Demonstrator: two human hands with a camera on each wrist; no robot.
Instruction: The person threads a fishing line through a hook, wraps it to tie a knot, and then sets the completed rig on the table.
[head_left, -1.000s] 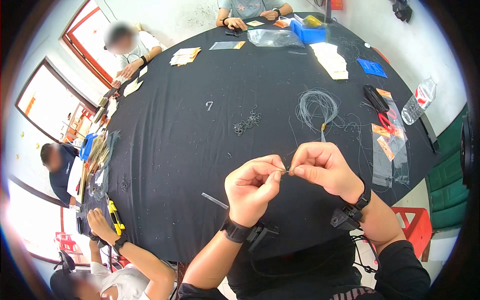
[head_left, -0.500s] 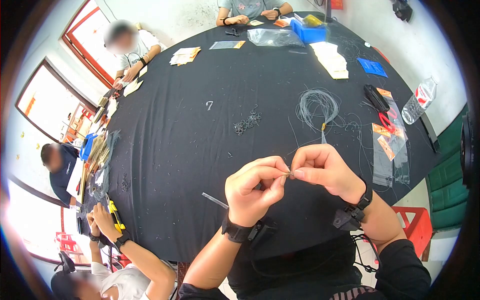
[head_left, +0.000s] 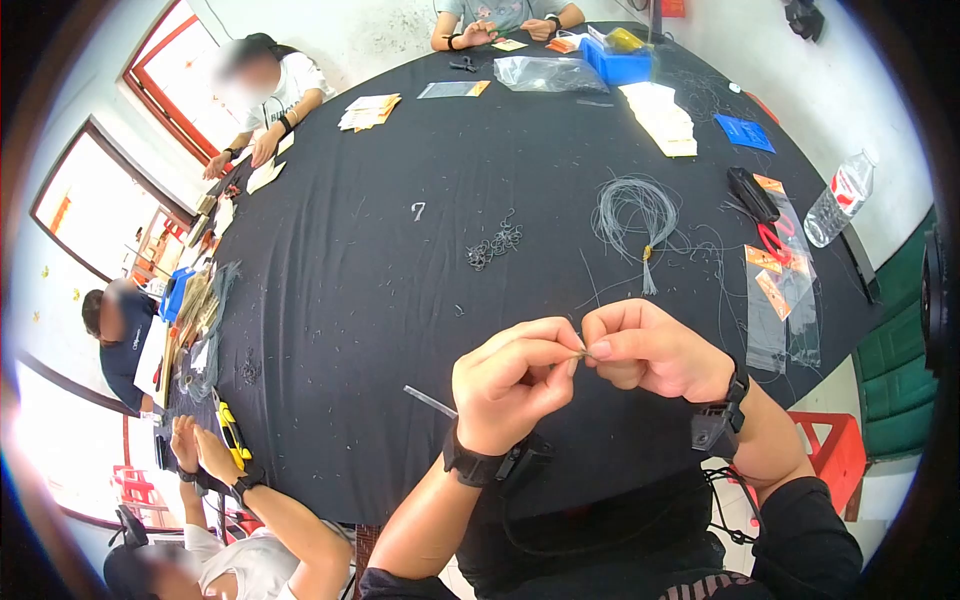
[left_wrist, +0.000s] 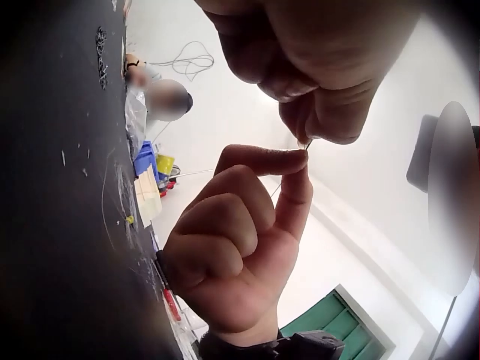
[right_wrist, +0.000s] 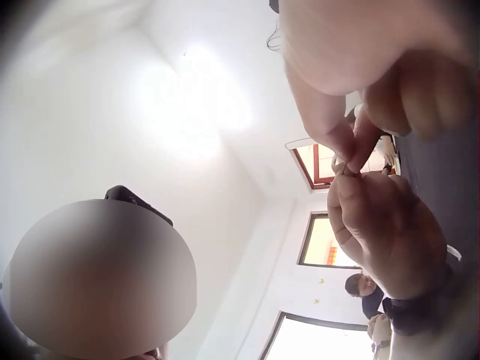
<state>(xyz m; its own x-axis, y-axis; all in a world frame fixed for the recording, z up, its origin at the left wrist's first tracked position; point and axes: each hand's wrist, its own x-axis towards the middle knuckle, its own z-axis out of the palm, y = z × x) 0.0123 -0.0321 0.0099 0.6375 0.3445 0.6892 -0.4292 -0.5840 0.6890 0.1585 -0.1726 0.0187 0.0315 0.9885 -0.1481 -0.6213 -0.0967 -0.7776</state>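
In the head view my left hand (head_left: 512, 378) and right hand (head_left: 662, 350) meet at their fingertips over the table's near side. The left thumb and forefinger pinch a tiny thin fish hook (left_wrist: 308, 144), mostly hidden by the fingertips. Right thumb and forefinger pinch thin fishing line (left_wrist: 198, 172) close against it, and a strand trails behind that hand in the left wrist view. Beyond the hands lies a coil of fishing line (head_left: 635, 212), tied with a yellow band. A heap of dark fish hooks (head_left: 495, 246) sits left of the coil.
A clear tube (head_left: 430, 401) lies by my left wrist. To the right are red-handled scissors (head_left: 771, 243), a black case (head_left: 752, 195), plastic packets (head_left: 766, 335) and a water bottle (head_left: 840, 198). Paper cards (head_left: 660, 120) and a blue box (head_left: 616, 66) stand farther off. Other people sit around the table.
Both hands stay together, fingertips now closer and slightly overlapping. My right hand has come slightly lower and its wrist has turned. People at the left and far side have moved their hands.
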